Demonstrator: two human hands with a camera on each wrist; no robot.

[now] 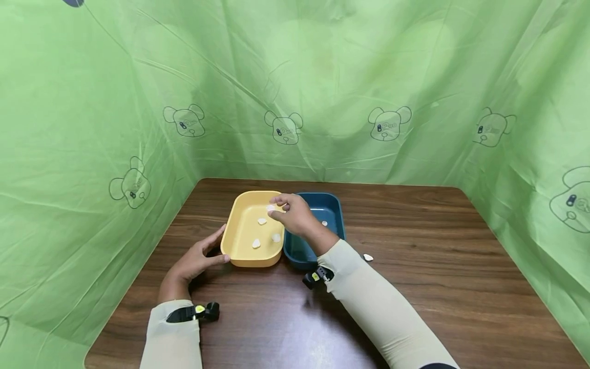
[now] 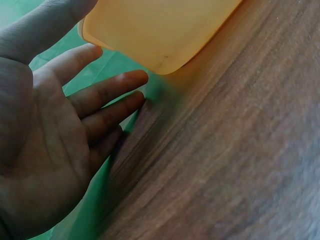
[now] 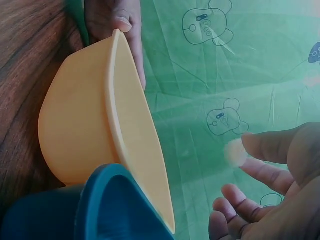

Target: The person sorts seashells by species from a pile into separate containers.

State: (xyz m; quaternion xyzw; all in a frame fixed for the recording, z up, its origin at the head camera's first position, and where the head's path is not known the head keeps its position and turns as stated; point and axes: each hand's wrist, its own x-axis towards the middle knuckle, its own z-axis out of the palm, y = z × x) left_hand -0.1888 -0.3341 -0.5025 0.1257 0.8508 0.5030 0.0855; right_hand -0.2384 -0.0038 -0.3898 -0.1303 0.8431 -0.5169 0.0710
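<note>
My left hand (image 1: 195, 262) rests against the left side of a yellow tray (image 1: 241, 225), its thumb near the front corner of the rim and the other fingers extended along the outside. Over the tray's back right part, my right hand (image 1: 295, 212) pinches a small white piece (image 3: 235, 152) between thumb and index finger. Below it, three similar white pieces lie in view inside the yellow tray, one of them, nearest the right wall, blurred. Directly beside stands a dark blue tray (image 1: 335, 212), partly hidden under my right hand and forearm, with a small white piece (image 1: 324, 223) visible in it.
A loose white piece (image 1: 367, 258) lies on the brown wooden table (image 1: 415, 230), right of the blue tray. Green sheeting (image 1: 332, 154) printed with bear heads hangs along the back and both sides of the table.
</note>
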